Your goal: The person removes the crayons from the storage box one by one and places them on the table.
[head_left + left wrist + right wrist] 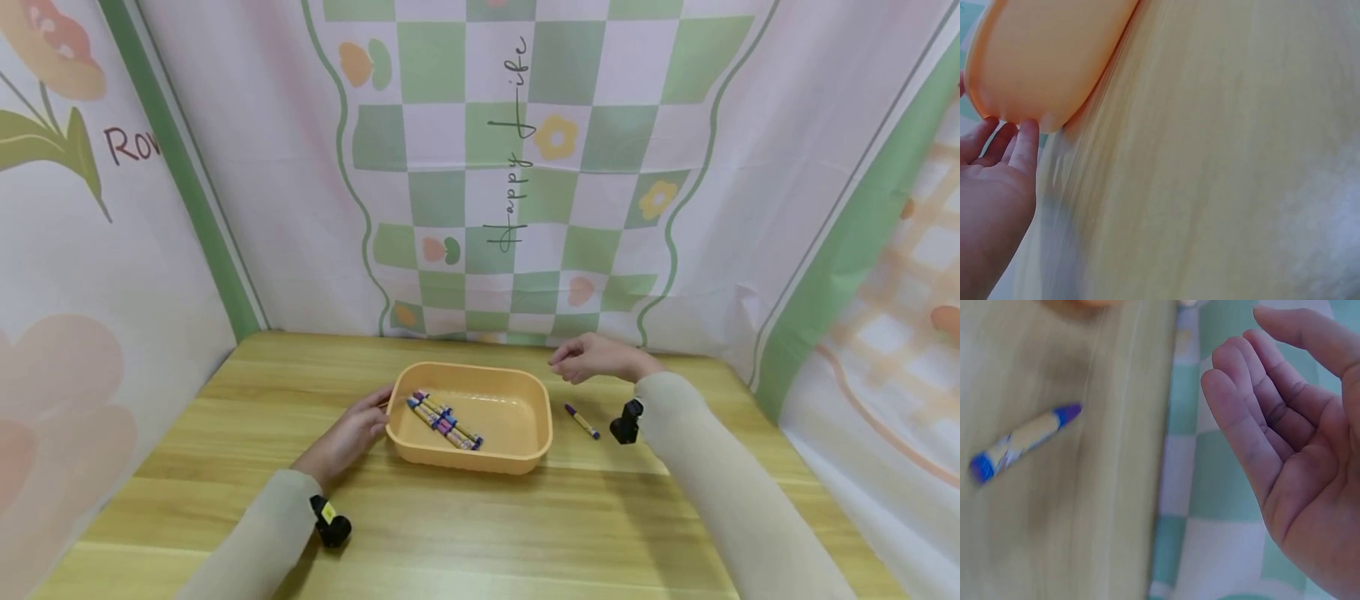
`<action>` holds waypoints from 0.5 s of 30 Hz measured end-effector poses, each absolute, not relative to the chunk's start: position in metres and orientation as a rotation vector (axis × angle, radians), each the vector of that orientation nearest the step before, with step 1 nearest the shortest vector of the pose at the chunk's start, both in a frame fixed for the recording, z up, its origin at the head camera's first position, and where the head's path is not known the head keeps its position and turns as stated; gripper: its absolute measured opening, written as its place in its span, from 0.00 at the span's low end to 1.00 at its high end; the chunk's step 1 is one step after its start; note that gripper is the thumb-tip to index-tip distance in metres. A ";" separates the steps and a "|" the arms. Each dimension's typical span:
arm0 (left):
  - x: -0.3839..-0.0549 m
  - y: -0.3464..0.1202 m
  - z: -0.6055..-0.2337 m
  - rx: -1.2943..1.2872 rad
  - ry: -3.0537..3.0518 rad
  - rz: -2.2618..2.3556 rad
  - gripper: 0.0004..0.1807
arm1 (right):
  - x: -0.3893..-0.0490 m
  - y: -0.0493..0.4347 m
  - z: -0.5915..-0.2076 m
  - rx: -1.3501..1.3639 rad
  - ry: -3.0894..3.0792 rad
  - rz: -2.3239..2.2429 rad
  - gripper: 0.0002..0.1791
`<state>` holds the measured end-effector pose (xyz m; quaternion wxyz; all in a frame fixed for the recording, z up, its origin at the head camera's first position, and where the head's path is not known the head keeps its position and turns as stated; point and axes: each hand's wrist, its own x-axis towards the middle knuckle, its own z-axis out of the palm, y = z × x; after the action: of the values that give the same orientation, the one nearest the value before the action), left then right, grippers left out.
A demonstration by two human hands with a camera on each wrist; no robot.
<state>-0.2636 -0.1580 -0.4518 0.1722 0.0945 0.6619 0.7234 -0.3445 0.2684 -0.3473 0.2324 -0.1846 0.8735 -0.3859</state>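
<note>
An orange-yellow plastic tray stands on the table, with several crayons in yellow-and-blue wrappers lying slantwise in its left half. My left hand is at the tray's left end. In the left wrist view, extended fingertips touch the tray's outer wall. Beyond the tray's right back corner, my right hand is held with loosely bent fingers and nothing in them; the right wrist view shows thumb and fingers apart. A single purple-tipped crayon lies on the table between the tray and my right wrist.
The wooden table ends at the back against a hanging cloth with green and white checks. Printed cloth also hangs at both sides. A small black camera sits on each wrist.
</note>
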 end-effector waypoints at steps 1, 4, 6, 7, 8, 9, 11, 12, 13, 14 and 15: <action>-0.264 -0.158 -0.452 0.276 1.876 2.054 0.37 | -0.345 0.264 -0.345 -0.515 2.397 -1.053 0.25; -0.264 -0.159 -0.452 0.313 1.870 2.049 0.37 | -0.346 0.250 -0.340 -0.540 2.388 -1.035 0.24; -0.264 -0.159 -0.452 0.320 1.864 2.049 0.37 | -0.347 0.240 -0.338 -0.550 2.388 -1.024 0.22; -0.264 -0.159 -0.452 0.321 1.862 2.048 0.37 | -0.347 0.234 -0.337 -0.557 2.386 -1.019 0.22; -0.264 -0.159 -0.452 0.322 1.864 2.046 0.37 | -0.347 0.229 -0.336 -0.572 2.387 -1.008 0.21; -0.264 -0.159 -0.452 0.318 1.864 2.047 0.37 | -0.348 0.224 -0.335 -0.580 2.387 -1.002 0.21; -0.264 -0.159 -0.451 0.311 1.869 2.044 0.37 | -0.348 0.213 -0.335 -0.601 2.380 -0.987 0.21; -0.264 -0.159 -0.451 0.306 1.871 2.043 0.37 | -0.349 0.207 -0.335 -0.618 2.376 -0.976 0.21; -0.264 -0.159 -0.451 0.298 1.874 2.042 0.37 | -0.348 0.202 -0.335 -0.633 2.372 -0.967 0.21; -0.264 -0.159 -0.451 0.295 1.877 2.040 0.37 | -0.348 0.197 -0.335 -0.648 2.365 -0.964 0.21; -0.264 -0.159 -0.451 0.291 1.876 2.041 0.37 | -0.348 0.191 -0.336 -0.653 2.359 -0.960 0.21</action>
<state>-0.2638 -0.1588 -0.4513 0.1759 0.1027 0.6626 0.7208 -0.3482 0.1914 -0.3357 0.2536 -0.2402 0.8679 -0.3531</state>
